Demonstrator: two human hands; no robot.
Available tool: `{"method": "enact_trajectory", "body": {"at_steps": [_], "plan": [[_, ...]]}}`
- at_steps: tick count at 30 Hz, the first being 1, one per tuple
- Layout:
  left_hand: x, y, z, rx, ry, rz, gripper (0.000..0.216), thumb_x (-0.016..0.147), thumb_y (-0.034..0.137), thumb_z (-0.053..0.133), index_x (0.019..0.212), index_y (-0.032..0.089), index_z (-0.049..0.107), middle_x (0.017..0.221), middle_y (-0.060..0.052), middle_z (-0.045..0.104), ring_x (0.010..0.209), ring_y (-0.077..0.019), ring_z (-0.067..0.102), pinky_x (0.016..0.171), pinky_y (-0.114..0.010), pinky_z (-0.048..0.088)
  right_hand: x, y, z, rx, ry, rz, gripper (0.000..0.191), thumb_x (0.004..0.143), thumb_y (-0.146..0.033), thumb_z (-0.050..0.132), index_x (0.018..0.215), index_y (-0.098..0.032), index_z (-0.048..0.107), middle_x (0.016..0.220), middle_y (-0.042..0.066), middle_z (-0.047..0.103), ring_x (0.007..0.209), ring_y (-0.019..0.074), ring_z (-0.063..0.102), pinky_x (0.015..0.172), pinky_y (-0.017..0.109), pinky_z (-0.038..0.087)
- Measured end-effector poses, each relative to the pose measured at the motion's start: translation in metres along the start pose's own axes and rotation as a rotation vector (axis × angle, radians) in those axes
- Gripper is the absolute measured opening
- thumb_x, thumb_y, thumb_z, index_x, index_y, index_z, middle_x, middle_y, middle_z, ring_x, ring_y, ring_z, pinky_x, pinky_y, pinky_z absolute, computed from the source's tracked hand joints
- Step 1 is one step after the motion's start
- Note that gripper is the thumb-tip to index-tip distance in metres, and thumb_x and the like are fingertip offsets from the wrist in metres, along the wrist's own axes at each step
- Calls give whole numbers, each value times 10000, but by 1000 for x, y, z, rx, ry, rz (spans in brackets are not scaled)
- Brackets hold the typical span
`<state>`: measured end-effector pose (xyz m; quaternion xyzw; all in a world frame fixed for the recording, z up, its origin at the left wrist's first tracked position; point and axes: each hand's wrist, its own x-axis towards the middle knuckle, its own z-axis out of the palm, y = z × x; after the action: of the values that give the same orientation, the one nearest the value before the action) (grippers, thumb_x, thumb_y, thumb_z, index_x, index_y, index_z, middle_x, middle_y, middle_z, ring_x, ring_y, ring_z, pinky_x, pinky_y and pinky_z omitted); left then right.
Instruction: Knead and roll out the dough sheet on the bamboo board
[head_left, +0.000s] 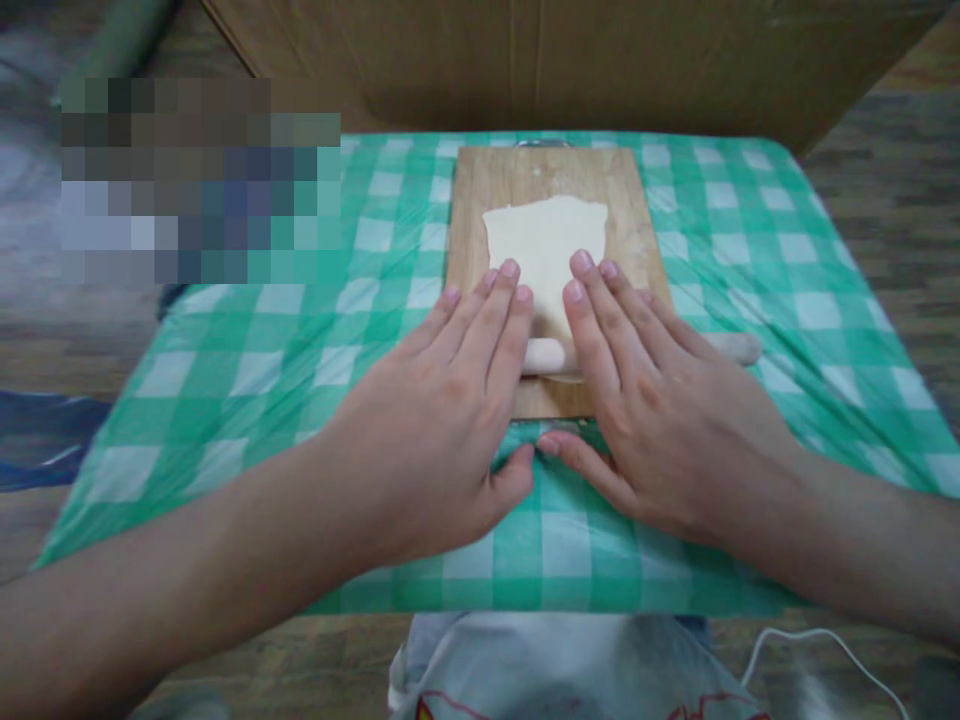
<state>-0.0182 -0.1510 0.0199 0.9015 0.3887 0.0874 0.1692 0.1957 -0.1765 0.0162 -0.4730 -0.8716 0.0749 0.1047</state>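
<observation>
A flat sheet of pale dough lies on a wooden cutting board. Across its near end sits a floured rolling pin, partly covered by my hands. My left hand rests palm down over the pin's left part, fingers stretched out towards the dough. On the right side, my right hand lies flat over the pin in the same way, its fingers extended and not wrapped round it. The pin's right end sticks out past that hand; its left end is hidden. Both thumbs point inward, their tips almost meeting near the board's front edge.
A green-and-white checked cloth covers the small table. Behind it stands a large cardboard box. A pixelated patch hides the upper left. On the floor at the lower right runs a white cable.
</observation>
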Motion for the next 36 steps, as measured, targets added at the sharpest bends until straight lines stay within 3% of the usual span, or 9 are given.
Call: {"method": "enact_trajectory", "body": {"at_steps": [9, 14, 18, 22, 25, 27, 32, 36], "plan": [[-16, 12, -2, -28, 6, 28, 843, 837, 554, 590, 1582, 213, 392, 1685, -80, 328, 1565, -453, 196, 1284, -671, 221, -20, -18, 5, 24, 12, 24, 815, 945, -619, 543, 1613, -180, 385, 1670, 84, 361, 1579, 437, 55, 1268, 683, 234], [-11, 5, -5, -20, -14, 81, 792, 882, 557, 577, 1580, 230, 398, 1680, -79, 346, 1563, -399, 252, 1266, -612, 319, -33, -28, 9, -29, 33, -10, 742, 948, -582, 528, 1548, -145, 499, 1609, 129, 444, 1559, 466, 140, 1209, 745, 315], [1, -8, -3, 54, 64, 104, 741, 949, 530, 524, 1585, 177, 385, 1690, -120, 318, 1570, -367, 258, 1277, -572, 300, -32, -30, 11, -98, 115, -50, 794, 947, -592, 521, 1541, -65, 493, 1601, 195, 432, 1533, 481, 237, 1182, 695, 398], [19, -39, -7, -31, 256, 28, 511, 1052, 435, 375, 1490, 213, 513, 1632, -88, 433, 1517, -305, 391, 1250, -516, 350, -12, -15, 11, -106, 150, -117, 688, 1015, -460, 472, 1512, 15, 496, 1550, 266, 481, 1467, 419, 432, 1157, 542, 481], [32, -71, -12, -141, 518, -74, 432, 1073, 387, 329, 1320, 205, 633, 1422, -75, 631, 1376, -260, 543, 1204, -460, 399, 9, 3, 12, -131, 187, -153, 536, 1048, -360, 470, 1431, -4, 585, 1564, 257, 477, 1492, 389, 405, 1204, 531, 408], [40, -88, -14, -156, 599, -137, 398, 1057, 404, 371, 1225, 201, 670, 1333, -69, 676, 1307, -258, 586, 1174, -451, 421, 18, 14, 13, -162, 218, -189, 429, 1052, -348, 496, 1273, -40, 698, 1567, 246, 483, 1502, 387, 388, 1212, 533, 378], [51, -104, -11, -184, 587, -241, 365, 1014, 426, 425, 1176, 213, 674, 1253, -69, 713, 1216, -267, 637, 1105, -457, 478, 29, 28, 14, -244, 275, -177, 273, 1040, -283, 536, 1100, -106, 734, 1391, 210, 646, 1319, 351, 586, 1064, 483, 500], [61, -102, -12, -93, 508, -236, 327, 991, 416, 477, 1157, 214, 673, 1220, -84, 725, 1156, -274, 666, 1021, -442, 529, 42, 52, 1, -281, 239, 60, 203, 1047, -235, 486, 1043, -156, 673, 1082, 150, 715, 980, 307, 688, 790, 412, 553]]}}
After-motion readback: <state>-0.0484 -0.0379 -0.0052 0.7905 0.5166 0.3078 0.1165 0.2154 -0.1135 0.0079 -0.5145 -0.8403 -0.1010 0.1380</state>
